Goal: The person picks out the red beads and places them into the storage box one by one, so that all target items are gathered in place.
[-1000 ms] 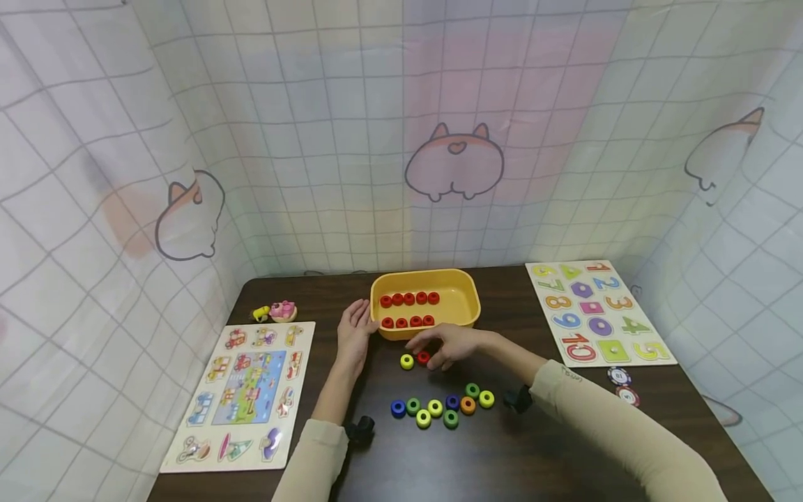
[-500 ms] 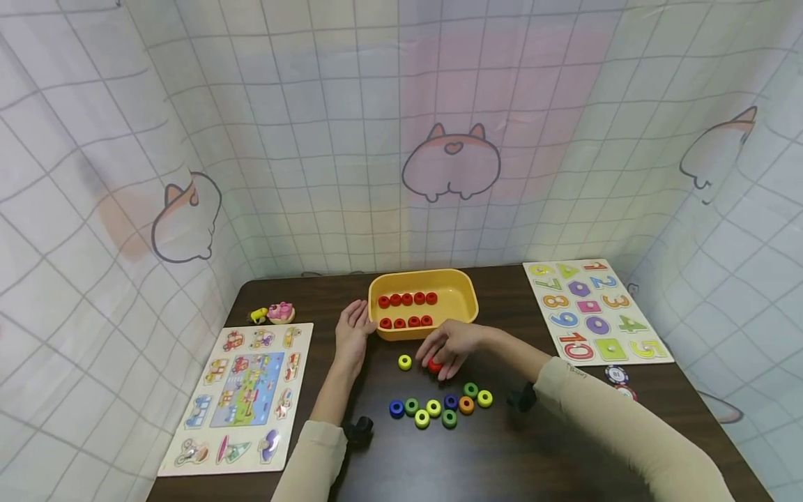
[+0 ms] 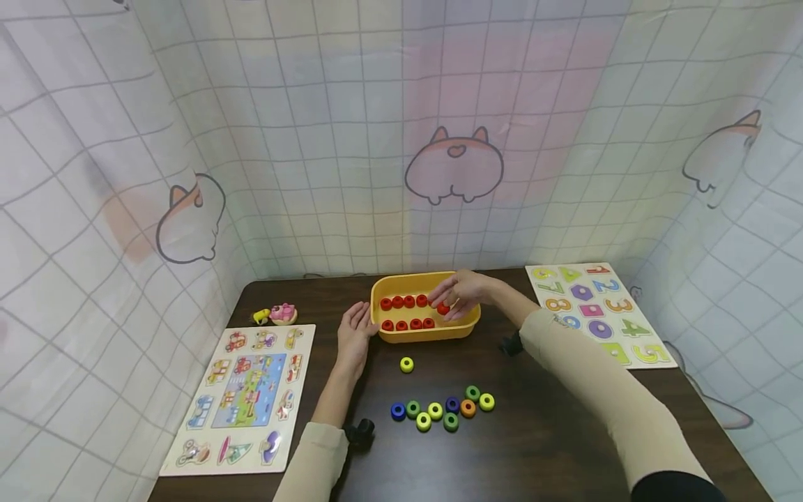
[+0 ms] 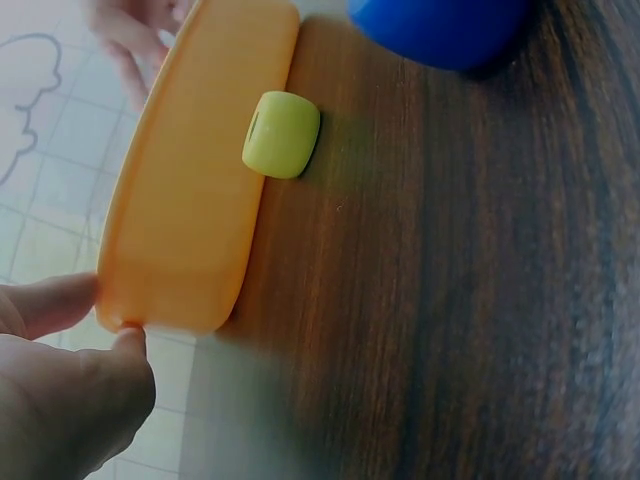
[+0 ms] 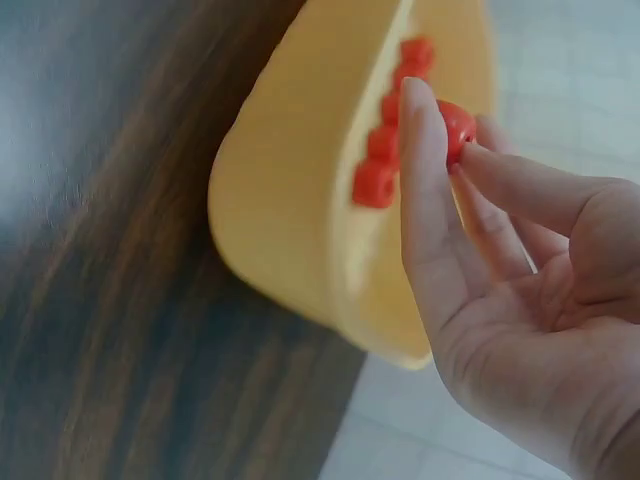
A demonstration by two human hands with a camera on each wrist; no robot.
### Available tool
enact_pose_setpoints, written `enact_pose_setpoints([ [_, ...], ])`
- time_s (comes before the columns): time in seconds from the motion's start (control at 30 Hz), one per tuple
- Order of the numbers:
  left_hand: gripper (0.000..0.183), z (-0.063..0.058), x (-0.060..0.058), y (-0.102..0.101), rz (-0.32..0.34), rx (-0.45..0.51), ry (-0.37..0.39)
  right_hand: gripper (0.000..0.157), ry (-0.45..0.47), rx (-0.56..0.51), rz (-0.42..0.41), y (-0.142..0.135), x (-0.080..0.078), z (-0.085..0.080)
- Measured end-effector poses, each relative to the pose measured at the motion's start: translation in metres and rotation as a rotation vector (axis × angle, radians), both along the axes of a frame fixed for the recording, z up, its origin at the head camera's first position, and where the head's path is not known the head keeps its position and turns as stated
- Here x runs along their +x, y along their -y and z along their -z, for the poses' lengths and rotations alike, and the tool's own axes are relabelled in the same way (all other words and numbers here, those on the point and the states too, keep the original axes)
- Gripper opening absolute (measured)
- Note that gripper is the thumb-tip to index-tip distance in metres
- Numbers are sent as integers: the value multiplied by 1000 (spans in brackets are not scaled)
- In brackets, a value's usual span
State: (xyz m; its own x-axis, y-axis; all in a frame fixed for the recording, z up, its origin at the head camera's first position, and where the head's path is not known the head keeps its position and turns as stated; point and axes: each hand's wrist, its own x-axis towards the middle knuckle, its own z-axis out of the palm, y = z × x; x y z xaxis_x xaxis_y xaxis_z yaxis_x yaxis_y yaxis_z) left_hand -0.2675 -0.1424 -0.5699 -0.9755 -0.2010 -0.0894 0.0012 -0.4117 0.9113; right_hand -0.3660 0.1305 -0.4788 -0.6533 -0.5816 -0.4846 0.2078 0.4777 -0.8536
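A yellow tray (image 3: 389, 337) stands at the back of the table, with two rows of red beads (image 3: 401, 325) inside. Over its right part, my right hand (image 3: 465, 291) pinches a red bead (image 5: 457, 132) between thumb and fingers. That hand hides part of the back row in the head view. At the tray's left end, my left hand (image 3: 355, 336) touches the rim with thumb and a finger (image 4: 62, 302), its fingers fairly straight. One yellow bead (image 3: 406, 364) lies in front of the tray.
Several blue, green, yellow and orange beads (image 3: 450, 421) lie nearer me. A picture puzzle board (image 3: 300, 390) is on the left, a number puzzle board (image 3: 580, 296) on the right. Small pink (image 3: 284, 313) and yellow toys (image 3: 261, 316) sit at the back left.
My right hand has picked up the red bead from beside the yellow one and carried it up over the tray. My left hand has stayed at the tray's left end.
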Motion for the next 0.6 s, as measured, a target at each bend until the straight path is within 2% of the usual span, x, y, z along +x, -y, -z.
enact_pose_setpoints([
  [0.17,72,-1,2,-3,9,-25,15,40,-23,73,27,9,-3,20],
  [0.43,71,-1,0,0,2,-1,-9,36,-239,220,-66,24,5,34],
  [0.6,71,0,-1,2,11,-2,-10,34,-293,251,-41,25,8,36],
])
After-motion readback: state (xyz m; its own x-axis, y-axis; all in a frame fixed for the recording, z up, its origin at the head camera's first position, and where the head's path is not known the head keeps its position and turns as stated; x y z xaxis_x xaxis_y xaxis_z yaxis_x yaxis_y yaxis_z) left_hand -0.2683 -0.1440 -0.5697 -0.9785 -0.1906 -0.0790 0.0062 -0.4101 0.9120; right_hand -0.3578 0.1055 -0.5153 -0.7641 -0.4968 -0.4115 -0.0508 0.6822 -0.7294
